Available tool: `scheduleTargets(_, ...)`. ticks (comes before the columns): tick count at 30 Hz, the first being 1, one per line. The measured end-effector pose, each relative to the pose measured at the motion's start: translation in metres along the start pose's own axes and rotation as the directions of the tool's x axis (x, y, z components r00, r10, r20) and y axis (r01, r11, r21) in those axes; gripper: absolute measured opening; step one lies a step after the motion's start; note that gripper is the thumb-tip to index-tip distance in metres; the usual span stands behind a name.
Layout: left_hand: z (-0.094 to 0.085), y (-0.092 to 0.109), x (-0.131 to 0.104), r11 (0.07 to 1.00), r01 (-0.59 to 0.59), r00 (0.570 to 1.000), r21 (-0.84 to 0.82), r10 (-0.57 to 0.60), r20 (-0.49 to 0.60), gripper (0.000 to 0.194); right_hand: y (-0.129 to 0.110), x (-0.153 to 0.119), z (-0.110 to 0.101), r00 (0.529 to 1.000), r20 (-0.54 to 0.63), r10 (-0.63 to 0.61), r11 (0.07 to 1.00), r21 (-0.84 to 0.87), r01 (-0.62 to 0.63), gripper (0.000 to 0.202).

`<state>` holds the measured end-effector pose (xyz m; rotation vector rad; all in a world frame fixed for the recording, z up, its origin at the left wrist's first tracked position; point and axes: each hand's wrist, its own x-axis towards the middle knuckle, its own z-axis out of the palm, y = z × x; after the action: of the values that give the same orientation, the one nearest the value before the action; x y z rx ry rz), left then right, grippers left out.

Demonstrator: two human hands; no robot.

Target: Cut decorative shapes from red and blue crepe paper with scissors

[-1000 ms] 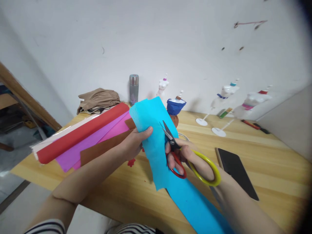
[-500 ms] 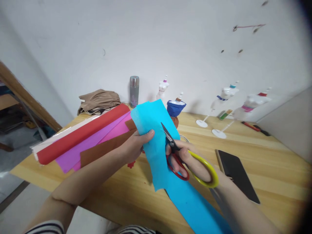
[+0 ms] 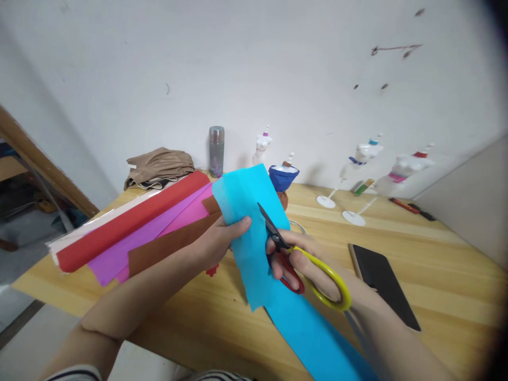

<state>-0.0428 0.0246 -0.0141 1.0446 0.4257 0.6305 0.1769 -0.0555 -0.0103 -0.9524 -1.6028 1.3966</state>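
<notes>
A long sheet of bright blue felt-like fabric (image 3: 248, 193) is raised above the table, its lower part running down toward the front right. My left hand (image 3: 222, 238) pinches its left edge, thumb on top and the other fingers hidden behind. My right hand (image 3: 296, 259) grips a pair of scissors (image 3: 275, 238) with one red and one yellow handle loop. Its dark blades lie against the blue fabric and point up and left; one blade shows in front, the other is hidden behind the sheet. A small red piece (image 3: 212, 270) lies below my left wrist.
Left on the wooden table (image 3: 190, 328) lie a red roll (image 3: 135, 222), purple, pink and brown sheets (image 3: 170, 243) and folded tan cloth (image 3: 159, 164). A flask (image 3: 216, 153) and several small mannequins (image 3: 367, 152) stand near the wall. A black flat object (image 3: 384, 283) lies at right.
The view has shifted slightly. Both hands keep their hold, and the scissors stay in nearly the same place on the blue fabric, their blades looking slightly more closed.
</notes>
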Motion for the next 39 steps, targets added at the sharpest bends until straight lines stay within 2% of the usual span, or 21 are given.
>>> scheduleTargets(3, 0.006, 0.001, 0.000, 0.998, -0.016, 0.999, 0.054, 0.019, -0.051, 0.063, -0.003, 0.000, 0.001, 1.000, -0.013, -0.004, 1.000, 0.012, 0.004, 0.069)
scheduleTargets(9, 0.011, 0.004, -0.001, 0.996, 0.014, 0.996, 0.084, -0.007, -0.086, 0.056, -0.002, 0.002, 0.001, 0.999, 0.009, -0.041, 0.998, 0.041, 0.040, 0.063)
scheduleTargets(16, 0.014, 0.012, -0.006, 0.998, 0.036, 0.986, 0.046, -0.028, -0.166, 0.079, 0.012, 0.002, -0.004, 0.998, -0.025, -0.056, 0.995, 0.078, 0.058, 0.058)
scheduleTargets(18, 0.014, 0.013, -0.007, 0.998, 0.036, 0.988, 0.046, -0.029, -0.151, 0.083, 0.011, 0.000, -0.006, 0.999, -0.004, -0.046, 0.997, 0.061, 0.047, 0.059)
scheduleTargets(21, 0.014, 0.013, -0.007, 0.997, 0.020, 0.995, 0.072, -0.012, -0.104, 0.070, 0.004, -0.004, -0.009, 0.999, 0.020, -0.037, 0.999, 0.008, 0.037, 0.066)
scheduleTargets(24, 0.015, 0.011, -0.005, 0.997, -0.058, 0.998, 0.060, 0.057, 0.010, 0.060, 0.000, -0.008, -0.012, 0.999, 0.008, -0.042, 0.997, -0.066, 0.043, 0.067)
scheduleTargets(27, 0.016, 0.010, -0.004, 0.996, -0.087, 0.989, 0.032, 0.082, 0.121, 0.055, -0.003, -0.009, -0.015, 0.999, 0.003, -0.048, 0.993, -0.112, 0.048, 0.065)
scheduleTargets(31, 0.015, 0.007, -0.005, 0.994, -0.102, 0.991, 0.045, 0.098, 0.089, 0.050, -0.012, -0.007, -0.015, 0.999, 0.039, -0.026, 0.990, -0.136, 0.031, 0.062)
scheduleTargets(34, 0.012, 0.005, -0.006, 0.993, -0.103, 0.989, 0.050, 0.097, 0.109, 0.053, -0.023, -0.004, -0.012, 0.998, 0.054, -0.016, 0.992, -0.122, 0.022, 0.063)
scheduleTargets(39, 0.010, 0.006, -0.007, 0.991, -0.095, 0.993, 0.098, 0.088, 0.077, 0.053, -0.030, 0.001, -0.006, 1.000, 0.023, -0.005, 0.992, -0.125, 0.007, 0.064)
